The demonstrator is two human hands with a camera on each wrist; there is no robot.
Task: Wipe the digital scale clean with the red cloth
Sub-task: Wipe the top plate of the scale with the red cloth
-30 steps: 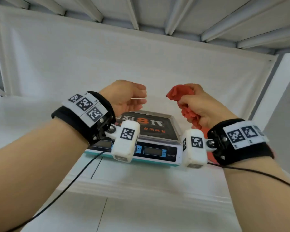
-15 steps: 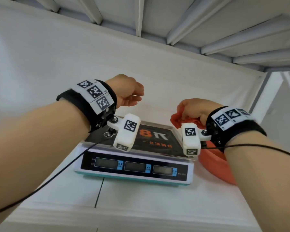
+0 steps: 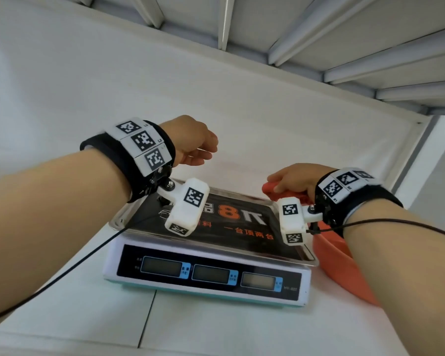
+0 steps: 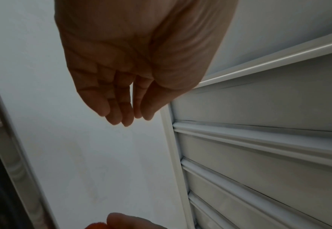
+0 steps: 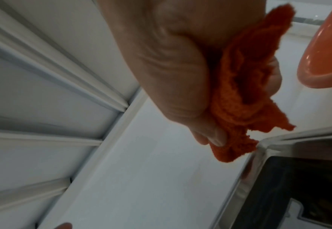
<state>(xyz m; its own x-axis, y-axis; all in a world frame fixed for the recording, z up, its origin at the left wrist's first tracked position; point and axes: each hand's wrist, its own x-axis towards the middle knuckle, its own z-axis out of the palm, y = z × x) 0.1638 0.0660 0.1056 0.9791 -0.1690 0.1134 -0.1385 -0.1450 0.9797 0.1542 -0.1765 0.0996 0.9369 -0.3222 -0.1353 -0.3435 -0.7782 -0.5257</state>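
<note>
The digital scale stands on the white shelf, with a steel pan under a black printed sheet and three displays facing me. My right hand grips the bunched red cloth at the pan's far right corner. In the right wrist view the red cloth hangs from my fist just over the pan's corner. My left hand hovers above the pan's far left side, holding nothing. Its fingers hang loosely curled in the left wrist view.
An orange basin sits right of the scale, under my right forearm, and shows as the orange basin in the right wrist view. A white back wall and a ribbed shelf underside close in above. Cables trail from both wrists.
My right hand has come down with the cloth from mid-air to the pan's far right corner. The head view has tilted down, showing more of the scale's display. My left hand stays raised.
</note>
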